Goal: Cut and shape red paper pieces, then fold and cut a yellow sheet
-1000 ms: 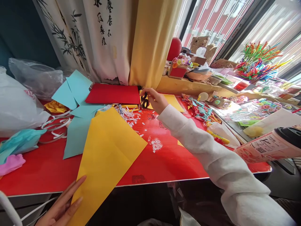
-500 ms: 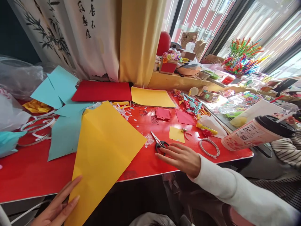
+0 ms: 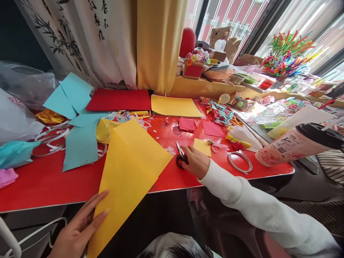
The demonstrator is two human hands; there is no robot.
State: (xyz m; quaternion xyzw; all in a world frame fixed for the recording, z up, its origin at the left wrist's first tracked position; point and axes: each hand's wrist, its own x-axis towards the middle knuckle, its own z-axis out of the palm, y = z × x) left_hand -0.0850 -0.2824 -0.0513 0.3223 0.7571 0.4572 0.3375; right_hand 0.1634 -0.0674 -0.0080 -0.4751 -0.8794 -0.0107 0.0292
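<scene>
My left hand [image 3: 80,226] grips the lower left edge of a large yellow sheet of paper [image 3: 129,172], fingers on top and the rest of the hold hidden. The sheet reaches from over the table's front edge onto the tabletop, with a faint crease near its upper end. To its right, my right hand [image 3: 198,162] has its fingers closed around black-handled scissors [image 3: 181,154], whose blades point away from me and lie near the table surface. A small yellow paper square [image 3: 202,147] lies just beyond that hand.
Blue paper pieces [image 3: 81,148] lie at left on the red table [image 3: 48,188]. Behind are a red paper stack [image 3: 119,100] and a yellow one [image 3: 176,106]. A tilted drink cup [image 3: 288,145], a tape-like ring [image 3: 240,162] and a glue stick [image 3: 238,141] are at right.
My right hand has gone from reaching over the scissors with spread fingers to closing on their handles. The view has shifted slightly, and the yellow sheet appears a little further right.
</scene>
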